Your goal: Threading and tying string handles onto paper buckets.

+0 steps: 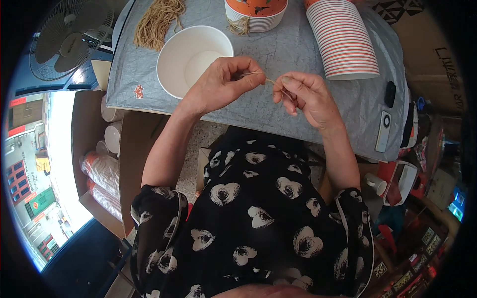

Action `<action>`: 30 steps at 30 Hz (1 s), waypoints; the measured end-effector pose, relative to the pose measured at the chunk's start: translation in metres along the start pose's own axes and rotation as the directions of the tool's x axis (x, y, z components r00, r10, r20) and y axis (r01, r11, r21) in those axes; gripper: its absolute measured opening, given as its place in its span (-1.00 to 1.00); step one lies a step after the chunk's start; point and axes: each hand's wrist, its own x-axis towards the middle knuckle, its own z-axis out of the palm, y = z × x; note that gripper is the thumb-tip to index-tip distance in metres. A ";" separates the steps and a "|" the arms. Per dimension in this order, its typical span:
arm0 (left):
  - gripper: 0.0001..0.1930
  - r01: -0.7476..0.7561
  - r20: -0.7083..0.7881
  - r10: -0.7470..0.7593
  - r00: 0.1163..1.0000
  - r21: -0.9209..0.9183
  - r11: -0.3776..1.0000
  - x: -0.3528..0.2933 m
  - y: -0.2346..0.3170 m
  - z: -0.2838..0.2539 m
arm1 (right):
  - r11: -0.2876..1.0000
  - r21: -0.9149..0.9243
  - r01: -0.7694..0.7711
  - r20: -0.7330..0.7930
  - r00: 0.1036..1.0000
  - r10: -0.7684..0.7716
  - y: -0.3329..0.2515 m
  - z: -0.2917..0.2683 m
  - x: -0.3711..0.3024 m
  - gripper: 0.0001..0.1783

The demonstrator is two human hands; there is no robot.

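Observation:
My left hand (217, 87) and my right hand (309, 98) are raised over the table's front edge. A thin tan piece of twine (270, 80) runs across the short gap between them, pinched in the fingertips of each. Behind my left hand, a white paper bucket (171, 62) stands with its mouth showing; the hand hides part of its right side. Beyond the bucket lies a bundle of loose tan twine (155, 25). An orange patterned paper bucket stack (256, 24) is at the far middle, with a little twine hanging on its side.
A long stack of paper buckets (345, 42) lies on its side at the far right of the grey-covered table (278, 49). A white remote control (383, 131) and a black object (390, 94) are near the right edge. A cardboard box (130, 164) with wrapped cups stands left; a fan (71, 44) is beyond.

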 end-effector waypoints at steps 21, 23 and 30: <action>-0.70 -0.055 -0.010 0.056 0.998 0.064 0.996 -0.005 0.015 0.003 | 0.797 -0.483 0.364 -0.094 0.883 -0.460 -0.002 0.019 -0.004 -0.94; -0.73 -0.038 0.000 0.038 0.999 0.081 0.996 -0.004 0.015 0.001 | 0.791 -0.490 0.365 -0.085 0.884 -0.460 -0.007 0.021 -0.006 -0.95; -0.78 -0.112 -0.029 0.113 0.993 0.022 0.993 -0.007 0.007 0.002 | 0.744 -0.594 0.306 -0.134 0.874 -0.466 -0.011 0.028 -0.005 -0.93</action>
